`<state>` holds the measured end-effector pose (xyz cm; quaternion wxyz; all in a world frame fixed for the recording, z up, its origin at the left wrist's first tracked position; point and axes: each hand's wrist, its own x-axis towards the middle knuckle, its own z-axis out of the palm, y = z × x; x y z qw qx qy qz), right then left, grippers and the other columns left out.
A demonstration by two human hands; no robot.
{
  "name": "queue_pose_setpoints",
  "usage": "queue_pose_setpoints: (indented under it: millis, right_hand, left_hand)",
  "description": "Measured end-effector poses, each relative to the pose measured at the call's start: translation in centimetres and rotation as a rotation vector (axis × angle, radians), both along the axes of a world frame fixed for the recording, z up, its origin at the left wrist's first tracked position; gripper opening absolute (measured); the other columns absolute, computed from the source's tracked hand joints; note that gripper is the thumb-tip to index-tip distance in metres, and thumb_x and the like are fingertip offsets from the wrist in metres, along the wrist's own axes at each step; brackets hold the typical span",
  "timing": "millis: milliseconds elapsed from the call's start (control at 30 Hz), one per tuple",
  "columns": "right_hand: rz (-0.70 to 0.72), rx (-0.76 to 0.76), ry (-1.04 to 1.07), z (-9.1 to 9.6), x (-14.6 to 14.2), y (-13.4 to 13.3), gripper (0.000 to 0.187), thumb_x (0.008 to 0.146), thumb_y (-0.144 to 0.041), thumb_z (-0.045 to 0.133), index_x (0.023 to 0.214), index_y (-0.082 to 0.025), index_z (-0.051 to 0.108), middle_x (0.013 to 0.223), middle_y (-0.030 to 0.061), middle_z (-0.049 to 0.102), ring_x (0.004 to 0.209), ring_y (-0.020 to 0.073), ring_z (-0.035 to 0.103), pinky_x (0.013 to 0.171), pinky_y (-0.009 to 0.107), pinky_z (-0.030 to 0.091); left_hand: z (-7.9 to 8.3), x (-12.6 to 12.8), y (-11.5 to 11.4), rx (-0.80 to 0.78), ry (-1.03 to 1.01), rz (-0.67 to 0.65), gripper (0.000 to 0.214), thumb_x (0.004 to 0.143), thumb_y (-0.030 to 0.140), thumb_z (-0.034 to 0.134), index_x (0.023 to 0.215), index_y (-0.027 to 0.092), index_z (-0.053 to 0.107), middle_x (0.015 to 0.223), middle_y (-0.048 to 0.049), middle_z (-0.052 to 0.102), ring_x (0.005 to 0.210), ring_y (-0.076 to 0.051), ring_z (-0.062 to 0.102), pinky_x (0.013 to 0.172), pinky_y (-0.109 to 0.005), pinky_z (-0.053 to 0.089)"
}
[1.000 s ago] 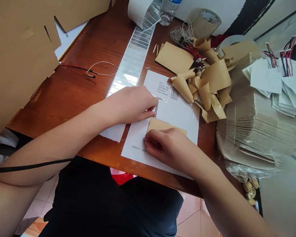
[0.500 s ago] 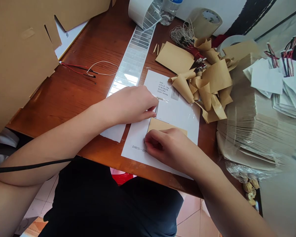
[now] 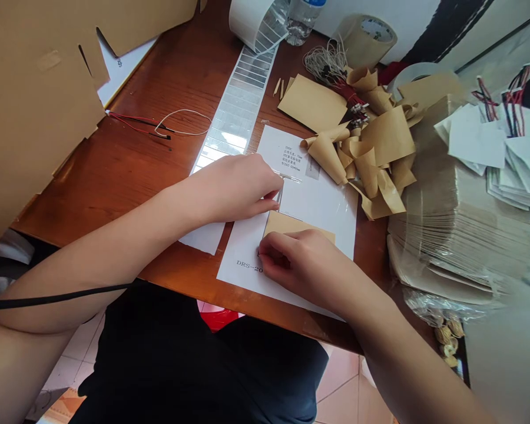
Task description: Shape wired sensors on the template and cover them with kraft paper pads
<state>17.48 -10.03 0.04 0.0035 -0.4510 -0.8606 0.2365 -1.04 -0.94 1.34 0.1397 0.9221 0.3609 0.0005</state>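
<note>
A white printed sheet (image 3: 242, 244) lies flat at the table's front, with lettering near its far and near ends. My left hand (image 3: 242, 185) rests across its left edge, thumb and fingers pinched together beside a thin dark line on the paper; what is between the fingertips is too small to name. Closer to me, my right hand (image 3: 307, 259) is closed in a pinch at the left end of a tan paper piece (image 3: 295, 222). It covers the near part of that piece and some print, and whatever its fingertips grip is hidden.
A strip of clear labels (image 3: 236, 115) runs from a roll (image 3: 247, 23) under my left forearm. Curled brown paper scraps (image 3: 371, 165), wires (image 3: 329, 62), a tape roll (image 3: 366, 38) and a wrapped card stack (image 3: 446, 235) crowd the right. A cardboard box (image 3: 39, 88) stands left.
</note>
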Motion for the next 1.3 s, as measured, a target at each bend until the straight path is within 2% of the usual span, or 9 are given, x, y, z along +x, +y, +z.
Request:
queue_pose_setpoints:
  millis: [500,867,1300]
  right_hand:
    - [0.006,0.006,-0.013,-0.23,0.05,0.02,0.013,0.087,-0.014,0.052,0.078,-0.019,0.059,0.060,-0.0009,0.059,0.053,0.0123,0.049,0.057,0.027,0.033]
    - [-0.003,-0.051,-0.052,-0.07,0.05,0.24,0.013,0.090,-0.016,0.053,0.079,-0.019,0.058,0.063,-0.0003,0.059,0.055,0.0121,0.050,0.058,0.027,0.034]
    - [-0.030,-0.024,0.037,-0.45,0.31,0.29,0.011,0.091,-0.017,0.054,0.083,-0.018,0.062,0.061,-0.0011,0.061,0.053,0.0121,0.051,0.056,0.026,0.035]
  left_hand:
    - [-0.09,-0.01,0.04,0.014,-0.004,-0.002,0.026,0.099,0.037,0.057,0.098,0.020,0.076,0.088,-0.0074,0.071,0.082,-0.022,0.066,0.061,-0.031,0.033]
    - [-0.21,-0.11,0.15,0.009,-0.019,-0.007,0.025,0.099,0.036,0.058,0.096,0.019,0.076,0.086,-0.0065,0.069,0.081,-0.021,0.065,0.060,-0.031,0.032]
    - [-0.13,0.01,0.10,0.013,0.000,0.000,0.026,0.099,0.037,0.058,0.100,0.020,0.077,0.088,-0.0069,0.071,0.082,-0.021,0.065,0.063,-0.031,0.035]
